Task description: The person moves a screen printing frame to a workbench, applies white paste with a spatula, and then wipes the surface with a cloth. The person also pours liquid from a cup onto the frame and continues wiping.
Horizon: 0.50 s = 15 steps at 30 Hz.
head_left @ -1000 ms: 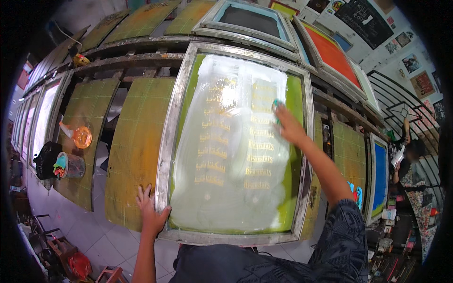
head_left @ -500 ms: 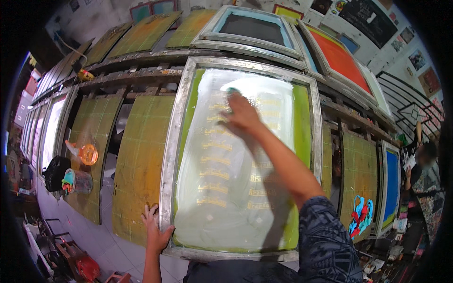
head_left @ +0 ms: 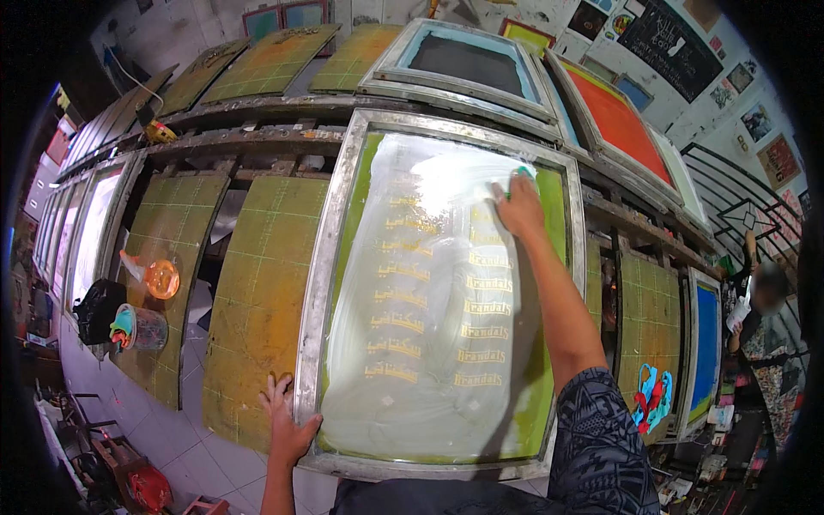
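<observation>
A large screen-printing frame [head_left: 311, 343] lies before me, its mesh [head_left: 442, 403] smeared with whitish wet film over two columns of yellowish lettering. My right hand [head_left: 521, 210] is at the mesh's far right corner. Its fingers press a small green wad [head_left: 521, 174], perhaps a cloth or sponge, onto the mesh; most of the wad is hidden. At the frame's near left corner, my left hand [head_left: 289, 422] rests with fingers spread, the thumb touching the frame's edge and the fingertips near the greenish-yellow board [head_left: 257, 318] beside it.
To the left, an orange-tinted round container [head_left: 161, 280], a clear tub [head_left: 149, 328] and a black bag [head_left: 101, 311] stand together. Framed screens with black [head_left: 468, 64] and orange [head_left: 614, 112] areas lie beyond. A red-and-blue cloth [head_left: 654, 399] lies right. Another person [head_left: 772, 343] stands far right.
My right hand has swept from the mesh's far left-centre to its far right corner with the green wad. My left hand stays at the frame's near left corner.
</observation>
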Each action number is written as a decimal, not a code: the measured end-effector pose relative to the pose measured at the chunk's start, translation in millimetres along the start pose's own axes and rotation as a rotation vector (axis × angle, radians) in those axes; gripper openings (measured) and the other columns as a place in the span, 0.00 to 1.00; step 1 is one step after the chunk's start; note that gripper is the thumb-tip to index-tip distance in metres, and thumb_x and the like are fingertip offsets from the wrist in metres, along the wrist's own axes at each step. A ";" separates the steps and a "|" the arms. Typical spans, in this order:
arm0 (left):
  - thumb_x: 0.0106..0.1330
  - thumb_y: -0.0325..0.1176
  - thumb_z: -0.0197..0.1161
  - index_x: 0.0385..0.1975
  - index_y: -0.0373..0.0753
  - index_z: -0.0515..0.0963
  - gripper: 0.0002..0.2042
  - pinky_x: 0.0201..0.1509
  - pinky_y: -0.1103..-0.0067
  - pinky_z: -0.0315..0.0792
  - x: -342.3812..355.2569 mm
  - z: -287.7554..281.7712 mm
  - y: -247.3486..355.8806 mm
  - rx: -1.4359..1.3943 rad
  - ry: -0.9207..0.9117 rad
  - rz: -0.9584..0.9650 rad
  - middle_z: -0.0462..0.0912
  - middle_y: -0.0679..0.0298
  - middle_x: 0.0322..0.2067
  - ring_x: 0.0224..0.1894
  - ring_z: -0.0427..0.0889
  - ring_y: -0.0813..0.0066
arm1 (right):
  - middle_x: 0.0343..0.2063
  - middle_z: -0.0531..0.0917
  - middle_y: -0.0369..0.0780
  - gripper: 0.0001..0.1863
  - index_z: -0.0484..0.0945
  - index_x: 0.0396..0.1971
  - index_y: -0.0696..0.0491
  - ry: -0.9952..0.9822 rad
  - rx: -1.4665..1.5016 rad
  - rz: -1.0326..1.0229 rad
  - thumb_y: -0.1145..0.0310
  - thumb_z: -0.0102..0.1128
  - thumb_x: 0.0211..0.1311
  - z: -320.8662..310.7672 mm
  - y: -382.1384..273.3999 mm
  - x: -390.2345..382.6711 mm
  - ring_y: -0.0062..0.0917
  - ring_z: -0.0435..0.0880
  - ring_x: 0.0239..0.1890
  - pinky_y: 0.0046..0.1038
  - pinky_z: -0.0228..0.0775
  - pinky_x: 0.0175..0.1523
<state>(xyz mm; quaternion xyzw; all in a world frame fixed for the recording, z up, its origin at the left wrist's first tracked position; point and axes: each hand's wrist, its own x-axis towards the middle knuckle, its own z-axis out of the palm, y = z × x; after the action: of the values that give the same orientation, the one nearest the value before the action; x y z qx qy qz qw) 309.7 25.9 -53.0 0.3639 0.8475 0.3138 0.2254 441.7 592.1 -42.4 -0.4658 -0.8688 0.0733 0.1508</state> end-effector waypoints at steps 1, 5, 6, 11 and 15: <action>0.47 0.38 0.69 0.51 0.36 0.75 0.28 0.72 0.49 0.25 1.5 1.0 -0.9 -0.008 0.009 0.011 0.61 0.55 0.63 0.73 0.45 0.45 | 0.66 0.60 0.57 0.43 0.59 0.64 0.66 0.006 -0.012 0.025 0.42 0.50 0.64 4.9 -1.1 -0.5 0.45 0.56 0.70 0.36 0.46 0.73; 0.47 0.37 0.68 0.51 0.35 0.75 0.28 0.72 0.48 0.25 -3.6 6.2 -10.2 -0.003 0.018 -0.006 0.61 0.54 0.63 0.73 0.44 0.45 | 0.66 0.61 0.57 0.44 0.60 0.63 0.66 -0.108 -0.159 -0.268 0.41 0.50 0.63 31.8 -81.9 -47.0 0.45 0.58 0.69 0.38 0.47 0.73; 0.47 0.37 0.68 0.51 0.35 0.75 0.28 0.71 0.48 0.25 -4.5 5.0 -11.1 0.007 0.012 -0.017 0.61 0.54 0.63 0.73 0.44 0.46 | 0.65 0.61 0.57 0.43 0.60 0.63 0.66 -0.120 -0.068 -0.350 0.41 0.50 0.63 21.9 -80.6 -49.7 0.45 0.58 0.69 0.38 0.47 0.73; 0.47 0.36 0.68 0.52 0.35 0.74 0.29 0.71 0.48 0.26 5.5 3.1 -0.7 0.019 0.011 0.024 0.61 0.54 0.64 0.73 0.44 0.45 | 0.66 0.60 0.56 0.43 0.60 0.63 0.66 -0.036 -0.063 -0.085 0.41 0.49 0.64 -0.3 -15.3 -8.3 0.47 0.58 0.69 0.39 0.50 0.72; 0.48 0.36 0.68 0.53 0.35 0.73 0.29 0.71 0.47 0.27 -4.2 -3.0 -1.7 0.035 -0.010 -0.028 0.60 0.54 0.64 0.73 0.44 0.45 | 0.66 0.60 0.58 0.44 0.59 0.63 0.68 -0.085 -0.134 -0.285 0.40 0.47 0.65 20.3 -60.4 -42.4 0.47 0.58 0.69 0.41 0.49 0.72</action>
<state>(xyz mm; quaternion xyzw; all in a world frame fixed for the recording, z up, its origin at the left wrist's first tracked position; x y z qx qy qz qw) 309.7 20.7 -51.5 0.3575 0.8568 0.2939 0.2277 409.5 523.6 -53.7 -0.3435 -0.9346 0.0129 0.0912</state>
